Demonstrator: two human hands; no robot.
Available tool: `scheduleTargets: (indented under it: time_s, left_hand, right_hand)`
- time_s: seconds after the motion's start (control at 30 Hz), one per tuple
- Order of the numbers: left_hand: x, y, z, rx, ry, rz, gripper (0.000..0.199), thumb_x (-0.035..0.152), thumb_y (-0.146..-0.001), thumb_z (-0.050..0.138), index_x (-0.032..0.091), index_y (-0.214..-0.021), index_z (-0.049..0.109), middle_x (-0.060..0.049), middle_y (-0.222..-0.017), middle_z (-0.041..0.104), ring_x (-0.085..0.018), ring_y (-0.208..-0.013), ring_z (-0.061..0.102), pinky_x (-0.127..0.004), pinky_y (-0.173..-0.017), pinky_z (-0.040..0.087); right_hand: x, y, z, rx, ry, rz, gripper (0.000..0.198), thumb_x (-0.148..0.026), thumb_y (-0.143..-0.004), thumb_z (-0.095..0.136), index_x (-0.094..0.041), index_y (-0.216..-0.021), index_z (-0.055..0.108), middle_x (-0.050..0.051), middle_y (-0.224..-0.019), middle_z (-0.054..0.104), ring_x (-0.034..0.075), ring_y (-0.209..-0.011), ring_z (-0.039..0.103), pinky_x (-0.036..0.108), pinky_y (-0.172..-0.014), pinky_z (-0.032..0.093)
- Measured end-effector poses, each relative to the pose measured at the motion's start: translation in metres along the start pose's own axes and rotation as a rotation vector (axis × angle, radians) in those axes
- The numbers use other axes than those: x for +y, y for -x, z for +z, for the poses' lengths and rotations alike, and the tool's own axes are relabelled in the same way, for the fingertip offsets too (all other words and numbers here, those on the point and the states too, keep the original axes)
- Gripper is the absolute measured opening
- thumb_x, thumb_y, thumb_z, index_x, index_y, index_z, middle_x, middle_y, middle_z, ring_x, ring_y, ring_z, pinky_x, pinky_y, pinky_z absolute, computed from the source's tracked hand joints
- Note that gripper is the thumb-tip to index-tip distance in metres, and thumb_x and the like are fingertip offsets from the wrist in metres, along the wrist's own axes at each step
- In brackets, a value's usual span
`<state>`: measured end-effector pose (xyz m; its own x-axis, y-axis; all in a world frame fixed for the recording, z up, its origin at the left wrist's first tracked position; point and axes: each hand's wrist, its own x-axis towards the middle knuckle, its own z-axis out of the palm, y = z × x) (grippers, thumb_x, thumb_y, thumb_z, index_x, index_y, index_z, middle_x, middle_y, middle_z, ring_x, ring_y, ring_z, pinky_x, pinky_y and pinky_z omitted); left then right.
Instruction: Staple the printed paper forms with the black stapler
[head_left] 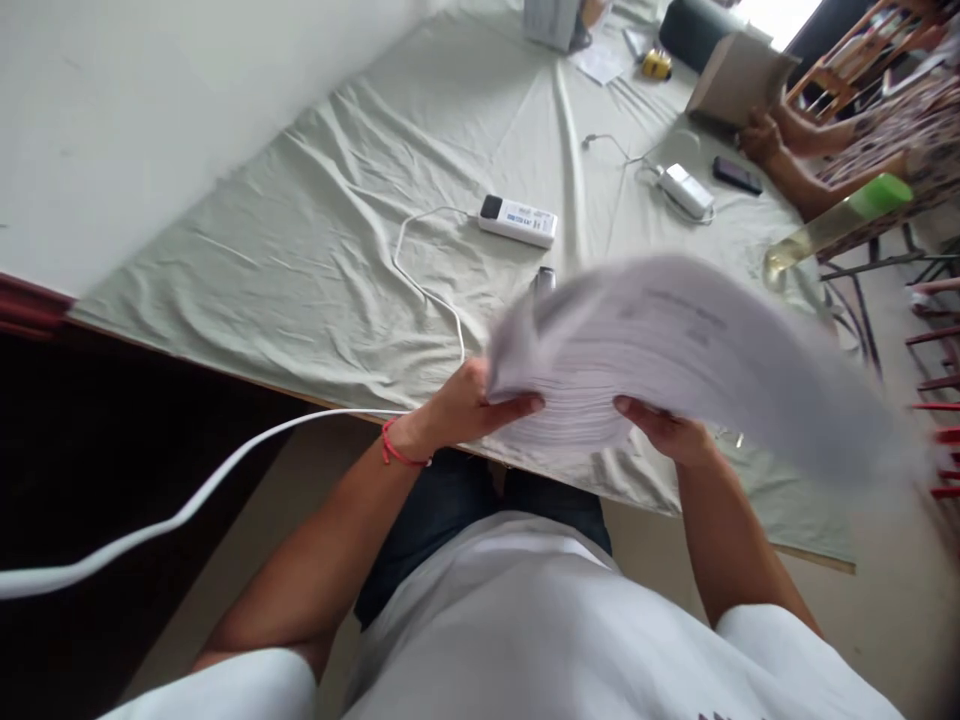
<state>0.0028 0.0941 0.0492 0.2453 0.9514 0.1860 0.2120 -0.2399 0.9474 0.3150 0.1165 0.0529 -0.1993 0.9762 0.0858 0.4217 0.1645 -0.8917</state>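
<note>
A thick stack of printed white paper sheets (675, 350) is held up over the near edge of the table, blurred by motion. My left hand (469, 405) grips its left side, with a red string on that wrist. My right hand (667, 430) holds the stack from below near its middle. The sheets fan out to the right and hide part of the table behind them.
A pale green cloth (337, 250) covers the table. On it lie a white power bank (519, 220) with a white cable, a second white device (686, 190), a black phone (736, 175) and a green-capped bottle (832, 225). Another person's hands (761, 135) hold a brown box at the far right.
</note>
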Motion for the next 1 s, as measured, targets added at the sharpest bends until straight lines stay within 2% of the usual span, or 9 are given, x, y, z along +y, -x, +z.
scheduleTargets:
  time_s: [0.07, 0.2, 0.33, 0.47, 0.73, 0.8, 0.9, 0.93, 1.0]
  left_hand:
    - [-0.002, 0.012, 0.011, -0.025, 0.171, -0.064, 0.051, 0.055, -0.090, 0.077, 0.014, -0.120, 0.079, -0.013, -0.123, 0.080, -0.033, -0.121, 0.073, -0.046, -0.108, 0.060]
    - [-0.011, 0.041, 0.042, 0.006, 0.515, -0.370, 0.070, 0.070, -0.093, 0.069, 0.015, -0.136, 0.073, -0.017, -0.136, 0.075, -0.037, -0.133, 0.068, -0.053, -0.117, 0.055]
    - [-0.016, 0.058, 0.062, -0.032, 0.603, -0.466, 0.071, 0.069, -0.091, 0.073, 0.016, -0.139, 0.073, -0.015, -0.147, 0.070, -0.038, -0.146, 0.058, -0.054, -0.129, 0.042]
    - [-0.011, 0.054, 0.058, 0.072, 0.684, -0.520, 0.069, 0.068, -0.091, 0.074, 0.016, -0.136, 0.075, -0.014, -0.141, 0.073, -0.039, -0.138, 0.064, -0.053, -0.126, 0.046]
    - [-0.015, 0.029, 0.044, 0.282, 0.785, -0.506, 0.066, 0.063, -0.078, 0.089, 0.015, -0.124, 0.080, -0.016, -0.129, 0.078, -0.039, -0.127, 0.072, -0.054, -0.114, 0.056]
    - [-0.019, 0.024, 0.045, 0.283, 0.755, -0.511, 0.066, 0.063, -0.075, 0.091, 0.014, -0.118, 0.081, -0.016, -0.127, 0.079, -0.038, -0.121, 0.075, -0.054, -0.113, 0.057]
    - [-0.022, 0.022, 0.049, 0.198, 0.690, -0.545, 0.065, 0.067, -0.074, 0.090, 0.014, -0.112, 0.083, -0.016, -0.120, 0.081, -0.038, -0.114, 0.077, -0.054, -0.111, 0.058]
    - [-0.022, 0.023, 0.050, 0.161, 0.677, -0.556, 0.065, 0.068, -0.074, 0.089, 0.014, -0.110, 0.084, -0.016, -0.118, 0.082, -0.038, -0.113, 0.078, -0.055, -0.111, 0.058]
    - [-0.021, 0.024, 0.052, 0.102, 0.672, -0.560, 0.064, 0.067, -0.075, 0.089, 0.014, -0.109, 0.084, -0.016, -0.117, 0.082, -0.037, -0.112, 0.078, -0.054, -0.112, 0.057]
  right_hand:
    - [-0.006, 0.010, 0.000, -0.074, -0.084, 0.045, 0.043, -0.053, -0.077, 0.090, -0.030, -0.113, 0.081, 0.004, -0.115, 0.084, 0.032, -0.124, 0.073, 0.049, -0.116, 0.058]
    - [-0.006, 0.037, -0.001, -0.204, -0.310, 0.333, 0.045, -0.055, -0.081, 0.088, -0.028, -0.117, 0.083, 0.005, -0.122, 0.083, 0.033, -0.120, 0.076, 0.049, -0.107, 0.063]
    - [0.005, 0.059, 0.003, -0.135, -0.434, 0.521, 0.044, -0.056, -0.084, 0.085, -0.026, -0.116, 0.083, 0.006, -0.117, 0.085, 0.032, -0.109, 0.080, 0.047, -0.101, 0.066]
    - [0.005, 0.067, 0.012, -0.113, -0.497, 0.540, 0.043, -0.056, -0.085, 0.085, -0.027, -0.117, 0.083, 0.006, -0.119, 0.084, 0.031, -0.108, 0.080, 0.048, -0.100, 0.066]
    - [0.006, 0.068, 0.018, -0.306, -0.283, 0.421, 0.045, -0.061, -0.094, 0.071, -0.021, -0.112, 0.081, 0.010, -0.109, 0.084, 0.030, -0.100, 0.079, 0.045, -0.089, 0.066]
    - [0.008, 0.057, 0.013, -0.135, -0.140, 0.329, 0.051, -0.061, -0.096, 0.068, -0.022, -0.128, 0.074, 0.011, -0.115, 0.083, 0.030, -0.100, 0.078, 0.046, -0.086, 0.066]
    - [-0.001, 0.028, 0.005, 0.346, 0.250, 0.006, 0.060, -0.056, -0.098, 0.066, -0.022, -0.147, 0.061, 0.017, -0.129, 0.077, 0.033, -0.113, 0.075, 0.053, -0.095, 0.064]
    - [-0.007, 0.015, 0.004, 0.401, 0.367, -0.127, 0.057, -0.053, -0.100, 0.062, -0.021, -0.147, 0.061, 0.018, -0.137, 0.073, 0.034, -0.123, 0.071, 0.057, -0.102, 0.061]
    - [-0.024, -0.009, 0.009, 0.319, 0.536, -0.319, 0.044, -0.044, -0.106, 0.053, -0.023, -0.141, 0.066, 0.018, -0.147, 0.068, 0.034, -0.139, 0.062, 0.060, -0.117, 0.051]
